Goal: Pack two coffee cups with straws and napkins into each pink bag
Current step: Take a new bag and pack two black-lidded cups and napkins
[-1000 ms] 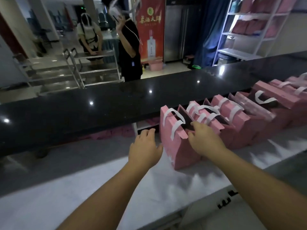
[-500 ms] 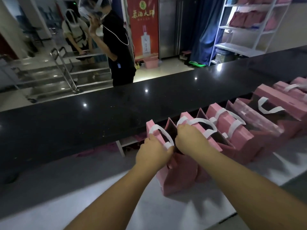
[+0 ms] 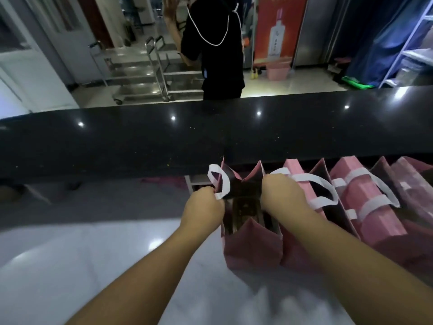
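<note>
I see a black glossy counter ledge (image 3: 140, 141) running across the view, ceiling lights reflected in it. Beyond it stands a person in black (image 3: 215, 55) with a white cord round the neck. Steel trolleys (image 3: 145, 73) sit left of them, a red bottle banner (image 3: 278, 29) to the right with a pink tub (image 3: 277, 71) at its foot. Blue curtain (image 3: 384, 36) far right, white shelf rack (image 3: 412, 50) in front.

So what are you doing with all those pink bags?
A person is pulling open the leftmost pink paper bag with white handles on the pale grey counter. The left hand grips one side of its top and the right hand grips the other, so the mouth gapes wide. Its inside looks dark; what it holds is unclear. More pink paper bags stand in a row to its right, below the glossy black ledge.
</note>
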A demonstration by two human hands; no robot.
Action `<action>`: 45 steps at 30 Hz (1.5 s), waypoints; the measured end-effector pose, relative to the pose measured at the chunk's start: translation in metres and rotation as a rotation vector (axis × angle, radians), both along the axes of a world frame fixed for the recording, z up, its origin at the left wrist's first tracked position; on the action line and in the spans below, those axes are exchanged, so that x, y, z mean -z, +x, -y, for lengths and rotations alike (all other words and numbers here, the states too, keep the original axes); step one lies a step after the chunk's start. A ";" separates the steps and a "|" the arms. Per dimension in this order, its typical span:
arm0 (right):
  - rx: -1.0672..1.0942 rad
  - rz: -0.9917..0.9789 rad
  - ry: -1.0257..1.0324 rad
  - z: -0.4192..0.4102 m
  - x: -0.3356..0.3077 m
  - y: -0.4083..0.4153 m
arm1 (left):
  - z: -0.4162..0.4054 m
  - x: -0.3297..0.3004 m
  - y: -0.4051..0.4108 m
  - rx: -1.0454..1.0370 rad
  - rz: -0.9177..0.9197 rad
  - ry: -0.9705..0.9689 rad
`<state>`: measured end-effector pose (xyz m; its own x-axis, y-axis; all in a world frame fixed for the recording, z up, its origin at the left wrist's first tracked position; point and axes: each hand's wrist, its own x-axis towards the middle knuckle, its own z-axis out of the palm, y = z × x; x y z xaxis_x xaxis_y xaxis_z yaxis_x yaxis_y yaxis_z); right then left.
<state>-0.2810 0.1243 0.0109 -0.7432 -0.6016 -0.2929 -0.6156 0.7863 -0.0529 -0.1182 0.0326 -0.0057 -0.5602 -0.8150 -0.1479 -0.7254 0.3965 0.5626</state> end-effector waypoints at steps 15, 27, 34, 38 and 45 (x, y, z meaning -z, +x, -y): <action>-0.420 -0.177 -0.118 0.029 -0.043 0.168 | -0.003 -0.030 0.219 -0.380 -0.262 0.035; -0.807 0.026 -0.257 0.072 -0.036 0.497 | -0.052 -0.021 0.557 -0.828 -0.280 -0.061; -1.076 0.065 -0.326 0.081 -0.032 0.661 | -0.105 -0.017 0.705 -1.093 -0.282 -0.110; -1.216 0.145 -0.305 0.092 -0.022 0.749 | -0.127 -0.013 0.770 -1.240 -0.287 -0.100; -1.500 0.278 -0.227 0.122 -0.016 0.893 | -0.144 -0.018 0.868 -1.504 -0.238 -0.121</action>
